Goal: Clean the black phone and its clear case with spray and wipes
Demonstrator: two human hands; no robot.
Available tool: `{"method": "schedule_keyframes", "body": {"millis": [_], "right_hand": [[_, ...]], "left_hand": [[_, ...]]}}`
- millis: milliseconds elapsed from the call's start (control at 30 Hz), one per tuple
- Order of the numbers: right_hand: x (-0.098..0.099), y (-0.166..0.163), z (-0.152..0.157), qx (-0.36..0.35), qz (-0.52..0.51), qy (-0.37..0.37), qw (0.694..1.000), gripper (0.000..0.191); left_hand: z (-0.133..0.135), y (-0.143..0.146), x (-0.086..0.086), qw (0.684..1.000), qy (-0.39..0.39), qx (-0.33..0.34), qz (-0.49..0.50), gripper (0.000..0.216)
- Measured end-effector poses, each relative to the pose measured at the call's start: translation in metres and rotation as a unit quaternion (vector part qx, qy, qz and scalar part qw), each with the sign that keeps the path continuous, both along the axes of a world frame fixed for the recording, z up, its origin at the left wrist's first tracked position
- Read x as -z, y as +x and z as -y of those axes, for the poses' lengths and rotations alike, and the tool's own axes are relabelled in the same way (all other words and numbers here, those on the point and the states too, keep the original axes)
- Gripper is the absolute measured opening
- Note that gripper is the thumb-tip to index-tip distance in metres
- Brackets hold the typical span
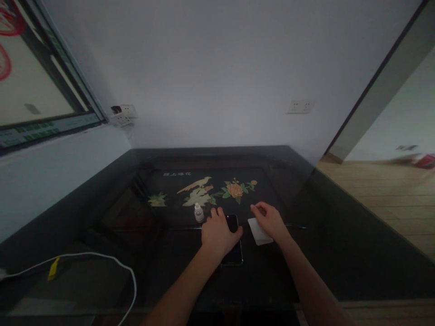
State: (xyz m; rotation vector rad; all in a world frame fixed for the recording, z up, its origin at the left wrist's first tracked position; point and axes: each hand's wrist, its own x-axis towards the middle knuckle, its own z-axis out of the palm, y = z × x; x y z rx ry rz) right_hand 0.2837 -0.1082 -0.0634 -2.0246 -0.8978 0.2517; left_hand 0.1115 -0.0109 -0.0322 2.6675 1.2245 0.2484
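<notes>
A black phone lies flat on the dark table, screen up. My left hand rests on top of it, fingers spread flat over its upper half. My right hand lies just to the right, fingers curled over a small white cloth or wipe that sits on the table. A small white bottle stands upright just left of my left hand's fingertips.
The tabletop carries an inlaid picture of a bird and flowers. A white cable with a yellow tag loops across the near left. Wall sockets sit behind, a window at the left, wooden floor at the right.
</notes>
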Motion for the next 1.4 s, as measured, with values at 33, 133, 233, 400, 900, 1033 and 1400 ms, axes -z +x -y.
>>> {"method": "schedule_keyframes", "body": {"millis": [33, 133, 233, 400, 900, 1033, 1400], "right_hand": [[-0.001, -0.001, 0.0, -0.001, -0.002, 0.0, 1.0, 0.035], [-0.003, -0.002, 0.0, -0.001, -0.013, -0.001, 1.0, 0.036], [-0.003, -0.002, 0.0, -0.001, -0.014, -0.002, 1.0, 0.036], [0.0, -0.002, -0.001, -0.01, -0.002, 0.006, 1.0, 0.038], [0.004, 0.001, -0.002, -0.015, -0.023, 0.015, 1.0, 0.037], [0.003, 0.001, -0.002, -0.023, -0.025, 0.016, 0.999, 0.036], [0.006, 0.003, -0.003, -0.027, -0.033, 0.022, 0.999, 0.036]], "left_hand": [[-0.001, -0.003, 0.0, 1.0, -0.003, 0.003, 0.005, 0.075], [0.001, -0.015, 0.0, 1.0, -0.015, 0.008, 0.02, 0.077], [0.003, -0.029, 0.002, 0.999, -0.031, 0.011, 0.033, 0.064], [0.0, -0.054, 0.007, 0.994, -0.073, 0.026, 0.076, 0.036], [-0.012, -0.053, 0.007, 0.988, -0.13, 0.013, 0.083, 0.042], [-0.001, -0.031, 0.0, 0.998, -0.067, -0.011, 0.01, 0.065], [0.007, 0.007, -0.003, 0.998, -0.041, -0.033, -0.044, 0.074]]}}
